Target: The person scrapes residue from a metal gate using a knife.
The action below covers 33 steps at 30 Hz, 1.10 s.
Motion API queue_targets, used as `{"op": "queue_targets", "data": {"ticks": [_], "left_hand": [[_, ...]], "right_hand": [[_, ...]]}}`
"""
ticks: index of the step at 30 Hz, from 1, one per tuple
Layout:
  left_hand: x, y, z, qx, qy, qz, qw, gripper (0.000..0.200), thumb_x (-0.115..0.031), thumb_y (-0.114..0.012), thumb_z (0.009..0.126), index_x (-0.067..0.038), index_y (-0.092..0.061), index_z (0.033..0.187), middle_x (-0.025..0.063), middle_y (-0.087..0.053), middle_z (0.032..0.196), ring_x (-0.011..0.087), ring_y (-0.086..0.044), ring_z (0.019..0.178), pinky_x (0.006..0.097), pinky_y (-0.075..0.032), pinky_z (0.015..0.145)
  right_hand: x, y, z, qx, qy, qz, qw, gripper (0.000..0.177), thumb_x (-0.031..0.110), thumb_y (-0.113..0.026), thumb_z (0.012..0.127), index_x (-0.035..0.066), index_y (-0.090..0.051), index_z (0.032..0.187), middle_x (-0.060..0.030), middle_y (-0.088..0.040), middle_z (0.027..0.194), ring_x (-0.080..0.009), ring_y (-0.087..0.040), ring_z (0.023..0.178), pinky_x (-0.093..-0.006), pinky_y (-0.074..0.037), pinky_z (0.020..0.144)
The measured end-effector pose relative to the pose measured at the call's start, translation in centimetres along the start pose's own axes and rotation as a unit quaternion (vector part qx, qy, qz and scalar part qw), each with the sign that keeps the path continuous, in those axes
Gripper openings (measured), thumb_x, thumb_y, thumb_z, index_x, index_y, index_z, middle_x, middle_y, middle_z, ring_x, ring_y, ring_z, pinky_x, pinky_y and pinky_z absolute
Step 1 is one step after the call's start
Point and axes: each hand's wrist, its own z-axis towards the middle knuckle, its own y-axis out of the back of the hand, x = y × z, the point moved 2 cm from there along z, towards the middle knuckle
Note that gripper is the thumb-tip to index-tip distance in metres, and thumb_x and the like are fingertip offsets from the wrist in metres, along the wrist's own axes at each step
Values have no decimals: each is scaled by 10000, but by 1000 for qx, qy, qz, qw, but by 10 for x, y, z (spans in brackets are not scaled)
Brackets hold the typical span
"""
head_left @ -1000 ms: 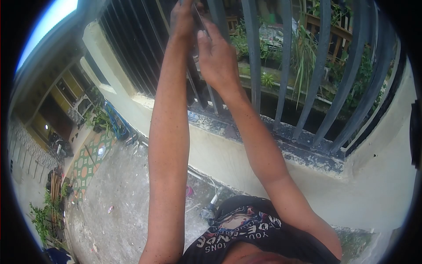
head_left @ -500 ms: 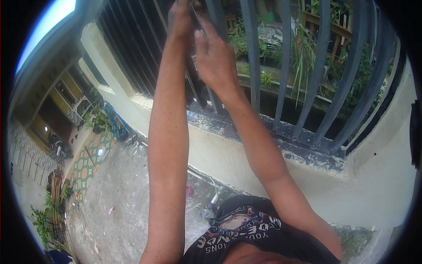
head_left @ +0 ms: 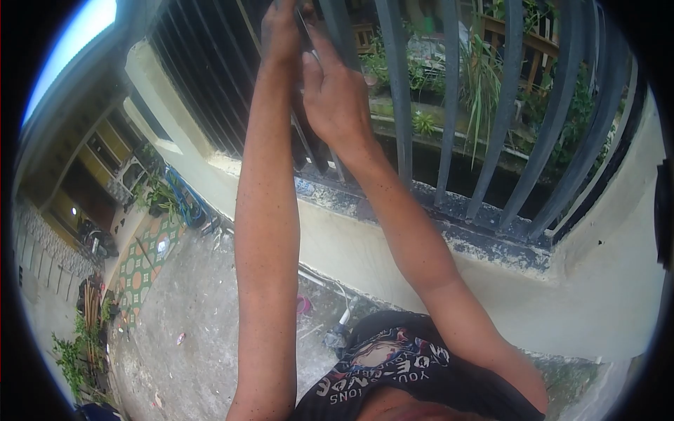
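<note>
At the lower left of the frame, a leafy plant (head_left: 69, 361) grew beside the paved floor. To the right of it lay green patterned tiles (head_left: 137, 272), then the grey concrete floor (head_left: 188, 316), and above this a blue hose (head_left: 185, 195) near the wall's foot.

Your left hand (head_left: 281, 34) was raised to the top edge, upper middle, and partly cut off there; its fingers were hidden, so I could not tell if they gripped something. Just beside it, a thin strip (head_left: 304, 29) ran down towards your right hand (head_left: 338, 99). This right hand had the back turned to the view, the index finger stretched upward and the thumb near it; whether they pinched the strip, I could not tell.

Both hands were in front of the metal bars (head_left: 399, 91), which stood along the upper part. Below, your black shirt (head_left: 393, 351) showed printed letters. Behind the bars, at upper right, hung long green leaves (head_left: 481, 95); the pale wall (head_left: 611, 302) filled the right side.
</note>
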Motion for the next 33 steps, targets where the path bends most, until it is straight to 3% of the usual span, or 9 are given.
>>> {"op": "queue_targets", "data": {"ticks": [5,12,14,15,20,24,26,28,33], "left_hand": [[3,2,2,-42,-30,76,996,326,-432,-681,989,-109,-649,960,-22,-597,740,99,-561,629,252,-456,592],[7,8,9,-29,-37,76,996,339,-416,-698,980,-109,-626,856,-19,-567,677,107,-545,585,266,-440,556],[12,15,17,44,22,-1,999,362,-451,-627,1012,-114,-649,883,-11,-584,676,120,-548,555,274,-457,527],[13,20,15,78,-28,58,995,614,-625,-507,1026,-46,-627,1192,11,-625,817,120,-614,714,263,-546,699],[-1,22,18,156,48,-68,984,522,-544,-546,1038,-56,-623,1208,6,-651,847,108,-627,718,248,-557,714],[-37,-15,8,70,31,-27,997,549,-542,-472,1066,-53,-648,1240,30,-670,856,140,-658,769,336,-580,807],[-39,-29,7,28,27,-130,991,411,-485,-538,1043,-119,-677,919,-8,-594,666,130,-550,534,278,-484,517],[-26,-7,17,83,112,-138,981,434,-506,-500,1054,-121,-691,993,-18,-597,678,129,-551,541,273,-500,527],[-24,-10,15,89,42,-101,990,416,-525,-537,1042,-134,-662,1108,-21,-605,761,111,-571,630,247,-494,569]], "right_hand": [[8,2,-5,3,-35,-35,999,471,212,-515,1073,39,-491,1510,-255,-755,1024,-421,-762,886,-507,-617,847],[8,-4,-3,9,-37,58,998,505,213,-497,1078,59,-439,1556,-275,-659,1320,-428,-695,1142,-510,-542,1032],[7,-10,4,16,-48,82,995,505,215,-493,1081,69,-439,1561,-267,-653,1339,-426,-678,1182,-506,-521,1066],[7,-13,8,-5,-22,68,997,503,219,-490,1084,76,-439,1563,-259,-658,1335,-424,-676,1188,-499,-518,1071],[18,-11,19,-27,-32,66,997,461,238,-470,1097,79,-501,1529,-250,-733,1150,-400,-726,1076,-496,-568,972],[29,8,25,18,-82,67,994,466,277,-448,1081,167,-514,1529,-294,-716,1105,-491,-671,1090,-518,-498,996],[24,6,26,1,-57,73,996,460,278,-447,1081,170,-523,1521,-297,-714,1111,-493,-666,1096,-518,-497,996],[25,8,23,-15,-37,79,996,454,278,-447,1080,172,-532,1514,-299,-711,1117,-496,-660,1101,-518,-496,996],[22,7,26,7,-40,87,995,457,261,-441,1078,164,-521,1518,-253,-608,1394,-480,-571,1270,-500,-457,1091]]}}
